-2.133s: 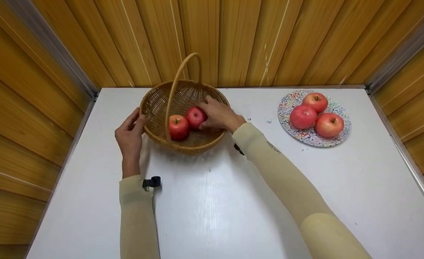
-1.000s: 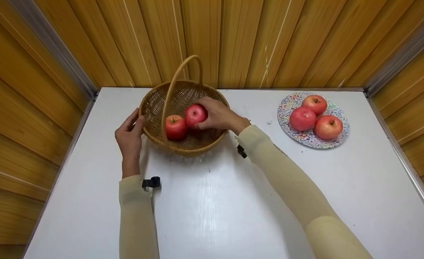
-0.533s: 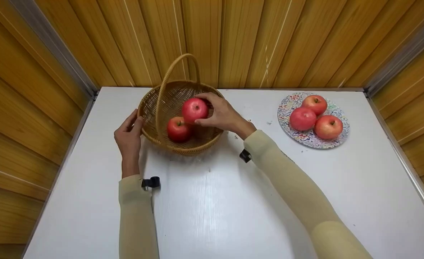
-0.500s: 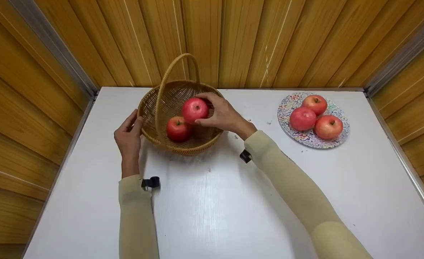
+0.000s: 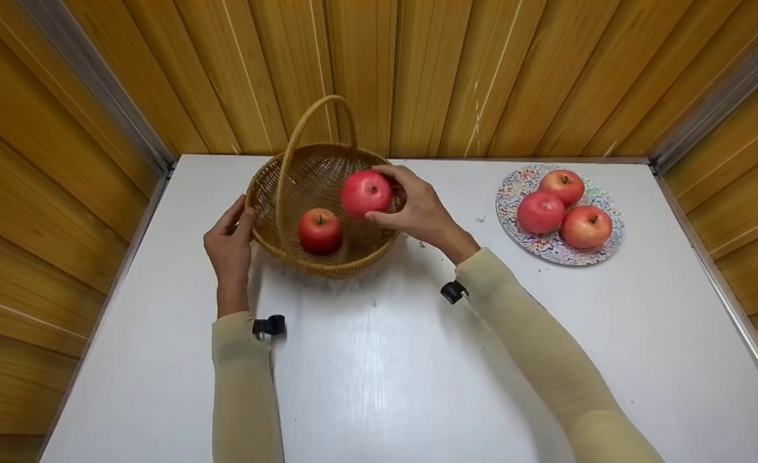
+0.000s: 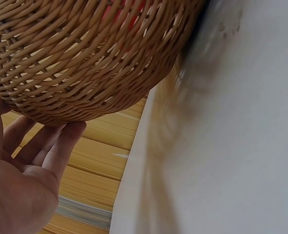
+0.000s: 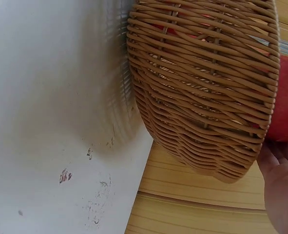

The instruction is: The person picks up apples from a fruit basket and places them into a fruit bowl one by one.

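Note:
A wicker basket (image 5: 327,263) with a tall arched handle stands at the back of the white table. My left hand (image 5: 229,241) holds its left rim, thumb at the edge; in the left wrist view the fingertips (image 6: 73,130) lie against the outer weave. My right hand (image 5: 420,206) grips a red apple (image 5: 366,194) from its right side, over the right part of the basket. In the right wrist view that apple (image 7: 286,105) shows past the rim, at rim height. A second red apple (image 5: 319,231) lies at the bottom of the basket, apart from the held one.
To the right, a round plate (image 5: 546,252) with a colourful speckled pattern bears three apples (image 5: 541,212). Wood-look panels (image 5: 430,77) wall the table (image 5: 366,373) at the back and sides. Small marks spot the tabletop near the basket.
My right hand has raised the apple from beside the other one inside the basket and carried it up and to the right. The left hand stays at the rim; the basket's handle tilted slightly left.

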`<state>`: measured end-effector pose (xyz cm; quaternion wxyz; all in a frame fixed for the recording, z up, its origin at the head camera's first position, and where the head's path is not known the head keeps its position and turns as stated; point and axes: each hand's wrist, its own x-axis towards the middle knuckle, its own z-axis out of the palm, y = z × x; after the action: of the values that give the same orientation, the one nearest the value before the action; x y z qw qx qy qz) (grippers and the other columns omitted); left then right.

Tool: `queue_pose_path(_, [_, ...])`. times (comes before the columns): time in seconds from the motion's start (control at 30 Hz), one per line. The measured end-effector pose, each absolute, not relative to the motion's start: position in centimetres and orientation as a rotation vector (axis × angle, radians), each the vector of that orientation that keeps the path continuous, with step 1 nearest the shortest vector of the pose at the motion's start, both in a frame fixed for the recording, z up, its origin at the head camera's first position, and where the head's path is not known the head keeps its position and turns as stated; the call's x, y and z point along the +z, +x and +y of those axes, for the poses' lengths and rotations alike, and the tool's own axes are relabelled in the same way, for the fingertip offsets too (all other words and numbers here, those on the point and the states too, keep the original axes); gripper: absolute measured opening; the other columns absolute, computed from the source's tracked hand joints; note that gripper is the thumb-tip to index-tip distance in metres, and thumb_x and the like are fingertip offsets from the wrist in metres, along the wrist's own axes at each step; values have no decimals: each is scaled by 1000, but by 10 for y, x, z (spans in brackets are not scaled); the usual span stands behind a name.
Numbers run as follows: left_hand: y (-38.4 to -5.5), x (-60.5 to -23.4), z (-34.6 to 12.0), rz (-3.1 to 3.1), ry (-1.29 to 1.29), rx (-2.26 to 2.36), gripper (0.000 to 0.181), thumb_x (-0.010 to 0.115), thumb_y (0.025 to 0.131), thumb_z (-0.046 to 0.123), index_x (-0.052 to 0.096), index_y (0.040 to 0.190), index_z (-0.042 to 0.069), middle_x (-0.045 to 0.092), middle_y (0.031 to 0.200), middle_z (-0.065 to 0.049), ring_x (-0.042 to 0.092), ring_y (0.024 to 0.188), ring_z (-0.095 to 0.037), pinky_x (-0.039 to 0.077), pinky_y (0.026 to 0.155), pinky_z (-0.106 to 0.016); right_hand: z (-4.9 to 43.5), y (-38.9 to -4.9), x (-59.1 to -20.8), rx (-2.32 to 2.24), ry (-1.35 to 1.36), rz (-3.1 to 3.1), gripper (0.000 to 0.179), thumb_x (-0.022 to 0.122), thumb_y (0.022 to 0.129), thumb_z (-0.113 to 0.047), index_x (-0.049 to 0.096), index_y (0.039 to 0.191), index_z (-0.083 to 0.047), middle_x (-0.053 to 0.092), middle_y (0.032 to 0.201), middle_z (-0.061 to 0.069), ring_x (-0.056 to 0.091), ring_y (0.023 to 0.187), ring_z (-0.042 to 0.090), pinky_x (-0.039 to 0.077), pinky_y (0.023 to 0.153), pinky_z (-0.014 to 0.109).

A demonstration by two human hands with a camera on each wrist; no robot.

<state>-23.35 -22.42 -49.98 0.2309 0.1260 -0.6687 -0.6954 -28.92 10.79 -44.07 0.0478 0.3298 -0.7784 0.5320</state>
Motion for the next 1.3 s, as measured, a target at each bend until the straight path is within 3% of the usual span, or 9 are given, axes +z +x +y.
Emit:
queue_pose_path(0.53, [-233, -502, -225, -1830, 374, -1915, 36, 73, 103, 23, 73, 138, 15, 70, 136, -13, 68, 113, -22, 60, 82, -23, 141, -263, -418, 1608, 888, -2266, 75, 89, 82, 4, 53, 147, 11, 57, 142, 26, 58, 131, 35, 52, 108, 50])
queue_pose_path(0.8, [-234, -502, -224, -1813, 368, -1916, 35, 74, 103, 23, 74, 137, 15, 71, 134, -12, 68, 111, -20, 60, 82, -23, 167, -244, -399, 1525, 789, -2264, 70, 88, 83, 5, 54, 144, 15, 58, 139, 29, 59, 129, 36, 52, 108, 50])
queue_pose_path(1.07, [-233, -503, -224, -1806, 357, -1914, 34, 73, 104, 22, 74, 137, 14, 70, 135, -12, 68, 114, -21, 61, 85, -24, 192, -240, -407, 1470, 680, -2282, 70, 89, 82, 5, 56, 142, 15, 59, 138, 30, 61, 126, 35, 52, 108, 40])
queue_pose_path(1.3, [-234, -502, -223, -1797, 355, -1935, 35, 73, 104, 21, 74, 138, 14, 69, 137, -12, 67, 119, -23, 61, 89, -27, 218, -244, -425, 1436, 558, -2354, 73, 88, 84, 4, 53, 147, 12, 56, 143, 28, 58, 131, 35, 50, 111, 40])
